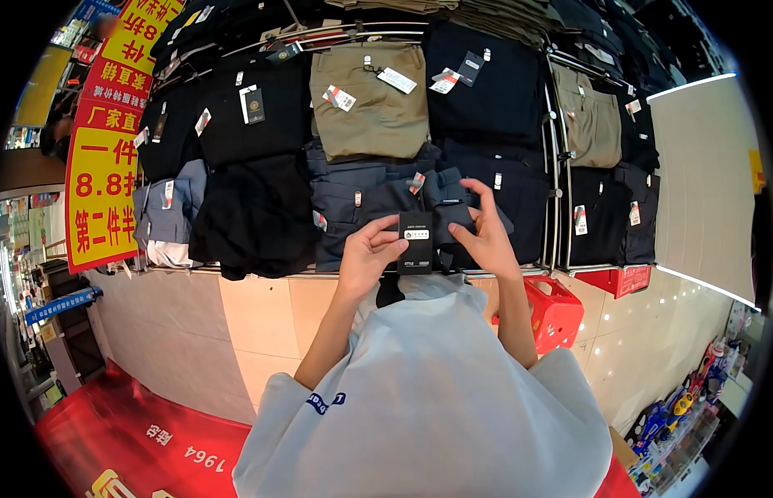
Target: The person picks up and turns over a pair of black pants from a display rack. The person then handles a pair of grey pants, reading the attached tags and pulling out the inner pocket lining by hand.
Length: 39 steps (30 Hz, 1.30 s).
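Note:
My left hand [376, 251] pinches a black hang tag [415, 258] with a white label by its left side. To the right of the tag, my right hand [486, 234] has its thumb and index finger spread apart over dark blue-grey trousers [447, 196], with nothing gripped between them. The tag hangs upright in front of the folded trousers. A red and white sticker [416, 183] shows above the tag. Beside my left hand lie more dark grey folded trousers [335, 199].
Khaki trousers [371, 116] and black trousers [484, 91] lie folded on the metal rack [553, 158]. A crumpled black garment [252, 217] is at the left. A red stool [554, 315] stands below the rack, and a red and yellow sign [104, 183] hangs at the far left.

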{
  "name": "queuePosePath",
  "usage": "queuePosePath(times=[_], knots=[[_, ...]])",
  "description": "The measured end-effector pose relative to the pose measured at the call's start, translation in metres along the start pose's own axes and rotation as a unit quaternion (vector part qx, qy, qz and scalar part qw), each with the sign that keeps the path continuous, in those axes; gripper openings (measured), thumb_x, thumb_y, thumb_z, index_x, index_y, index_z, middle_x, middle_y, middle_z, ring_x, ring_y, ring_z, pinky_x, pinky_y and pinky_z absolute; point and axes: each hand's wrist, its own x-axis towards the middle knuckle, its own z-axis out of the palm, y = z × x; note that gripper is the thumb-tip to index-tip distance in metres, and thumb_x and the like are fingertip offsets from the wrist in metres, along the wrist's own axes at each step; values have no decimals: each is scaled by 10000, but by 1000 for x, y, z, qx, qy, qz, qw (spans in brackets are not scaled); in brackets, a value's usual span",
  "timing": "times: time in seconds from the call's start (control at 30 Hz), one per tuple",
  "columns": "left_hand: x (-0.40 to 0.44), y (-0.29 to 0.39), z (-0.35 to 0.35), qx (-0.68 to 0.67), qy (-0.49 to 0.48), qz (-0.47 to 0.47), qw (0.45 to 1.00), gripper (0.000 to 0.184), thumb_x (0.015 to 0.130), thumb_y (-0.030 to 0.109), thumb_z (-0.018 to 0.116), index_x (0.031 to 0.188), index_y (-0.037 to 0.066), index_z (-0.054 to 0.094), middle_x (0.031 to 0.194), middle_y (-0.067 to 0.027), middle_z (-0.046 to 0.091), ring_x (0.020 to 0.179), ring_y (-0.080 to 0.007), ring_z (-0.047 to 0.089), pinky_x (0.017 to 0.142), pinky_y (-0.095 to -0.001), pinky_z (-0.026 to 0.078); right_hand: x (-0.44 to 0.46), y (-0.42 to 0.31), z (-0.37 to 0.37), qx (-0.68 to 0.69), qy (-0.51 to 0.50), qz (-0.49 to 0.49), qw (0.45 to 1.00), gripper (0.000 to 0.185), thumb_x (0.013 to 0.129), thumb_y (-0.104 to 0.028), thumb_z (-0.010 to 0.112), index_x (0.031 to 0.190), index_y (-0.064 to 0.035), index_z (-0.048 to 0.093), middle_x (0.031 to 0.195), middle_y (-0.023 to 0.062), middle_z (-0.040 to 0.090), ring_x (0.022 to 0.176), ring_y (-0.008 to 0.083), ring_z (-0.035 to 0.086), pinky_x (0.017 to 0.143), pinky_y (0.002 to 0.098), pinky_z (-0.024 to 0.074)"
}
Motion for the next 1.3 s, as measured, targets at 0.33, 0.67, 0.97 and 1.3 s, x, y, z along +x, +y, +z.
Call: queuePosePath(times=[0.33, 0.67, 0.97, 1.3], knots=[[-3, 2, 8, -33, 8, 22, 999, 342, 957, 17, 672, 1286, -43, 603, 1094, -101, 725, 939, -119, 684, 811, -271, 588, -1, -5, 20, -147, -91, 9, 985, 222, 985, -176, 636, 901, 18, 567, 750, 94, 568, 704, 142, 498, 650, 304, 437], [-5, 4, 5, -27, -73, 59, 995, 493, 919, -109, 580, 1402, -41, 509, 1181, -103, 682, 1022, -138, 665, 883, -263, 559, 1, 4, 21, -39, -92, 39, 994, 270, 1068, -210, 473, 907, 1, 526, 787, 24, 525, 758, 101, 456, 692, 260, 414], [-5, 10, 20, 28, -23, 111, 993, 561, 868, -109, 676, 1394, 30, 537, 1118, -63, 662, 989, -94, 632, 861, -227, 526, -1, 3, 31, -104, -111, 12, 988, 252, 1046, -205, 520, 963, 30, 556, 812, 114, 568, 766, 187, 525, 718, 324, 444], [1, 2, 19, 217, 77, 172, 958, 298, 823, -10, 782, 1106, 2, 686, 856, -3, 667, 660, -28, 531, 574, -207, 447, -7, -13, 31, -145, -150, -18, 978, 448, 963, -319, 661, 1183, 59, 560, 911, 173, 624, 832, 251, 592, 764, 344, 475]])
